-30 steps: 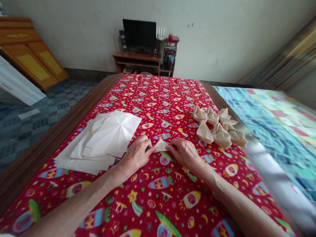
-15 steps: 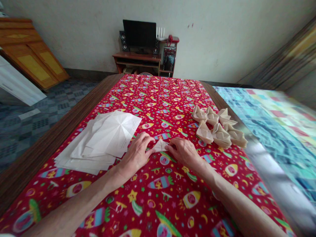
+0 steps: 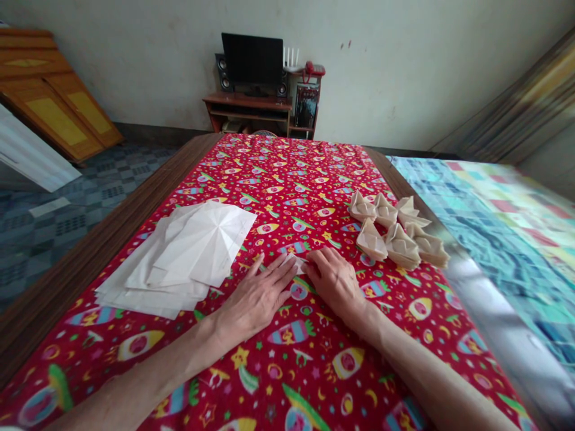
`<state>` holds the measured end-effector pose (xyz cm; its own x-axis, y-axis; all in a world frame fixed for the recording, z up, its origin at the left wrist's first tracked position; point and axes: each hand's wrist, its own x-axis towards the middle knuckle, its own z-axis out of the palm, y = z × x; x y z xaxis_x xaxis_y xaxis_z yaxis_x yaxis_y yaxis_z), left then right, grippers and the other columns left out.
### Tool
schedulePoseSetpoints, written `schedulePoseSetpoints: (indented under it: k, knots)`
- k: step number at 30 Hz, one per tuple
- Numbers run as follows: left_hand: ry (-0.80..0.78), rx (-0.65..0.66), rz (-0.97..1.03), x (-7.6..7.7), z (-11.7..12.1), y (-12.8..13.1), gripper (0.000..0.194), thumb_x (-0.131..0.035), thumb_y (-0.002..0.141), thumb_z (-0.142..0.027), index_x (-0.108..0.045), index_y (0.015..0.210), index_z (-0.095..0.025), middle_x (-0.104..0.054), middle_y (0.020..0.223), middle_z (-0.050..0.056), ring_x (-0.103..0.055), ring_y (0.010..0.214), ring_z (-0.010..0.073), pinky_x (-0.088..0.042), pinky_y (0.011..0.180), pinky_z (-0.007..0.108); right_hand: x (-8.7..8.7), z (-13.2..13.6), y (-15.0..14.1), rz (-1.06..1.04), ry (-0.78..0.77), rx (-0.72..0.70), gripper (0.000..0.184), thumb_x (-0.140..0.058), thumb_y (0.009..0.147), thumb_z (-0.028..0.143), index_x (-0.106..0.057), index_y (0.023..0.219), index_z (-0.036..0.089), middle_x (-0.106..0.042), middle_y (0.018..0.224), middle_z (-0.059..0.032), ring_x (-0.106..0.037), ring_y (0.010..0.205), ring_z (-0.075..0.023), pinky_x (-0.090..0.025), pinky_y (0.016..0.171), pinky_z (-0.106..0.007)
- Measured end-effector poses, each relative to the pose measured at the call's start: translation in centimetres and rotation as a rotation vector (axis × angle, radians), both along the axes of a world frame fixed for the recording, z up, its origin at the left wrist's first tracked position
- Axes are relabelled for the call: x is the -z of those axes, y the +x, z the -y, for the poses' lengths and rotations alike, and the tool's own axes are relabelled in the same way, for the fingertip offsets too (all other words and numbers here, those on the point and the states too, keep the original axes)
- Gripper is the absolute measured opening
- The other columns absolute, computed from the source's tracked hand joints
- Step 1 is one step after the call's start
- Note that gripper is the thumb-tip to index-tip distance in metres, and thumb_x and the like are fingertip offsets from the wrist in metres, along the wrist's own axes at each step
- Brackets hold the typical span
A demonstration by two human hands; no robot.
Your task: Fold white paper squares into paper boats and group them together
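Note:
A small piece of folded white paper (image 3: 300, 264) lies on the red patterned cloth (image 3: 287, 179), partly covered by my fingers. My left hand (image 3: 262, 293) rests flat with fingers stretched out, their tips over the left side of the paper. At its right corner, my right hand (image 3: 336, 282) has curled fingers pinching the edge. Left of my hands is a stack of creased white paper sheets (image 3: 197, 239), the top one with fold lines fanning out from a point. To the right stand several folded paper pieces (image 3: 402, 245) in beige, grouped in two rows.
The cloth covers a table with a dark wooden edge (image 3: 148, 200). A bed with a blue patchwork cover (image 3: 476, 221) adjoins the right side. Beyond the far end, a desk (image 3: 251, 103) carries a monitor (image 3: 253, 60). A wooden cabinet (image 3: 58, 102) stands at the left.
My left hand has gone from pinching the paper's left corner to lying flat across it. The right hand stays at the right corner, its fingers more curled over the paper.

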<state>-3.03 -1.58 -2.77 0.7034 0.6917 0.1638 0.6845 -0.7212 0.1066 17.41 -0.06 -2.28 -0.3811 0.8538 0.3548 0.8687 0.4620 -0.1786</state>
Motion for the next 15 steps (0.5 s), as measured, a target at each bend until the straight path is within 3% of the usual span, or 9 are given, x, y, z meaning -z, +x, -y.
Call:
schedulePoseSetpoints:
  k: [2,5,9,15]
  knots:
    - [-0.01,-0.009,-0.003,-0.2,0.1,0.1,0.049,-0.034,0.098,-0.029,-0.025,0.145,-0.019,-0.03,0.151,0.006,-0.02,0.142,0.0213,-0.02,0.114,0.049,0.1,0.8,0.0,0.057,0.107,-0.157,0.023,-0.042,0.095,0.02,-0.061,0.107,0.013,-0.066,0.111,-0.012,-0.059,0.1,-0.0228,-0.046,0.079,-0.033]
    - [-0.019,-0.025,0.002,-0.5,0.2,0.1,0.049,-0.034,0.098,-0.031,-0.026,0.145,-0.019,-0.029,0.152,0.006,-0.021,0.142,0.0204,-0.023,0.113,0.046,0.4,1.8,0.3,0.105,0.16,-0.383,0.037,-0.034,0.095,0.014,-0.049,0.129,0.01,-0.054,0.133,-0.0121,-0.049,0.122,-0.0241,-0.039,0.1,-0.043]
    - [0.014,-0.01,0.02,-0.5,0.3,-0.2,0.05,-0.035,0.098,-0.031,-0.026,0.145,-0.019,-0.028,0.152,0.006,-0.021,0.142,0.0204,-0.022,0.114,0.044,0.6,2.4,1.3,0.113,0.049,-0.394,0.048,-0.032,0.091,0.008,-0.039,0.138,0.009,-0.047,0.14,-0.0111,-0.04,0.132,-0.0229,-0.035,0.107,-0.047]
    - [0.043,-0.03,0.006,-0.7,0.6,-1.5,0.045,-0.038,0.096,-0.026,-0.037,0.141,-0.019,-0.034,0.149,0.005,-0.027,0.14,0.021,-0.023,0.114,0.044,0.3,2.5,2.3,0.104,-0.051,-0.368,0.051,-0.036,0.089,0.008,-0.039,0.14,0.014,-0.049,0.138,-0.011,-0.041,0.131,-0.0238,-0.034,0.107,-0.053]
